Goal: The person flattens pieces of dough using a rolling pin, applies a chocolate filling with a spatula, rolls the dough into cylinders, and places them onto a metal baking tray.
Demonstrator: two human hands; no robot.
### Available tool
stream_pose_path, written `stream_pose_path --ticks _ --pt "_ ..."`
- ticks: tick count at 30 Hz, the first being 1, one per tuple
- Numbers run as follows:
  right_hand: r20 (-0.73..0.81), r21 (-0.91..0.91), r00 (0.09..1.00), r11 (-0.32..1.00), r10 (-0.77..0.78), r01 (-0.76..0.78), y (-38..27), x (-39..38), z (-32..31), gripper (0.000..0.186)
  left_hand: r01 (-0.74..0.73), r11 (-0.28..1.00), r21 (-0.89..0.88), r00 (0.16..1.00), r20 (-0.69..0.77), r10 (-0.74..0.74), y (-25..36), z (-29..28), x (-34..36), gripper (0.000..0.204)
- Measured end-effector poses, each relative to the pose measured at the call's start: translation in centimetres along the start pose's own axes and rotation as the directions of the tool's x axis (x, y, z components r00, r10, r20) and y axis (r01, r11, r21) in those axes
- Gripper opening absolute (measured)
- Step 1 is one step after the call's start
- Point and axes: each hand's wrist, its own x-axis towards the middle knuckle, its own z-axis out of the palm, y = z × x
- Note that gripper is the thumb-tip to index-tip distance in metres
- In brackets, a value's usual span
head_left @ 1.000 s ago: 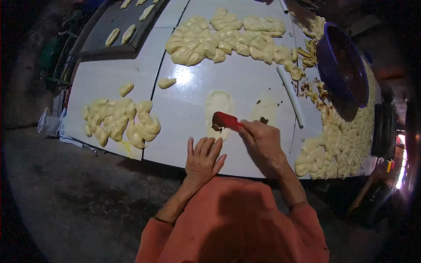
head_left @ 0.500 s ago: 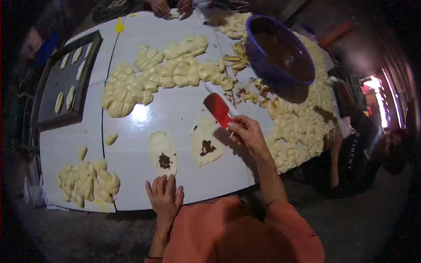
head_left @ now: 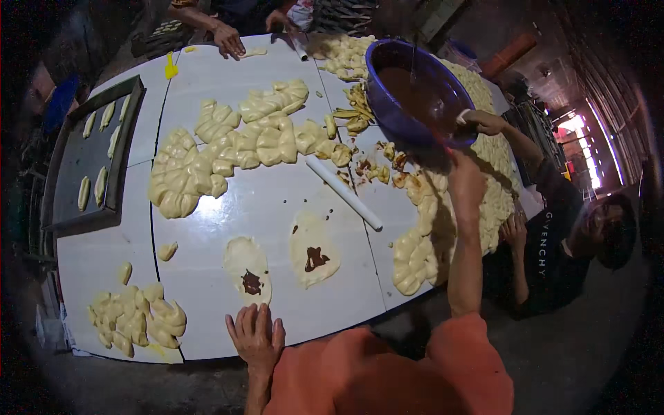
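On the table's near edge lies my left hand, fingers spread and holding nothing, just below a flattened dough oval with a dark brown dab of filling. To its right is a second flattened dough piece with a similar dab. My right hand is stretched forward, closed around the handle of a red spatula. The spatula's blade is at the near rim of a blue-purple basin of brown filling and is mostly hard to make out. A white rolling pin lies to the left of that arm.
Dough pieces cover the table's middle, with more at the lower left and right. Banana-like pieces lie beside the basin. A dark tray holds shaped dough. One co-worker's hand is at the basin; another's works dough opposite.
My right hand has carried the spatula forward and right to the basin, uncovering the rolling pin. A co-worker's hand now shows at the basin's rim. My left hand stays by the dough oval.
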Motion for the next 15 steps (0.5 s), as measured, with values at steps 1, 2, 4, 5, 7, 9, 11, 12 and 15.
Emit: stream_pose_path --ticks 1,2,4,5,7,9,11,12,15 --pt "0.06 0.097 0.995 0.992 0.08 -0.086 0.1 0.2 0.8 0.03 0.011 0.999 0.032 1.0 0.001 -0.011 0.0 -0.3 -0.1 0.048" --pt "-0.03 0.243 0.998 0.969 0.051 -0.043 2.1 1.1 0.9 0.028 0.008 1.0 0.01 1.0 0.009 -0.008 0.2 -0.2 0.0 0.048" --pt "0.14 0.289 0.974 0.933 0.179 -0.213 4.2 3.5 1.6 0.033 -0.01 1.0 -0.014 1.0 -0.011 0.01 0.2 0.4 0.0 0.046" --pt "0.182 0.253 0.975 0.952 0.127 -0.171 5.0 4.4 4.2 0.038 -0.007 1.0 0.003 1.0 -0.011 0.007 0.2 0.2 -0.1 0.046" --pt "0.252 0.326 0.962 0.926 0.108 -0.19 5.3 3.4 4.5 0.041 0.012 0.999 0.035 1.0 0.003 -0.012 0.2 0.1 0.1 0.04" --pt "0.444 0.5 0.889 0.793 0.112 -0.349 2.3 0.5 2.7 0.048 0.036 0.998 0.048 0.999 -0.012 -0.035 0.0 -0.3 0.1 0.04" --pt "0.393 0.556 0.902 0.736 0.179 -0.388 3.9 -2.7 6.9 0.045 0.035 0.999 0.005 0.999 0.016 -0.035 0.3 -0.1 0.0 0.041" --pt "0.414 0.592 0.898 0.705 0.149 -0.39 2.7 -4.1 7.7 0.045 0.024 1.0 0.02 1.0 0.015 -0.025 0.1 0.1 0.0 0.041" --pt "0.352 0.535 0.923 0.776 0.155 -0.334 0.4 -6.8 10.9 0.046 0.032 0.999 0.025 0.999 0.037 -0.033 0.2 -0.1 0.0 0.042"
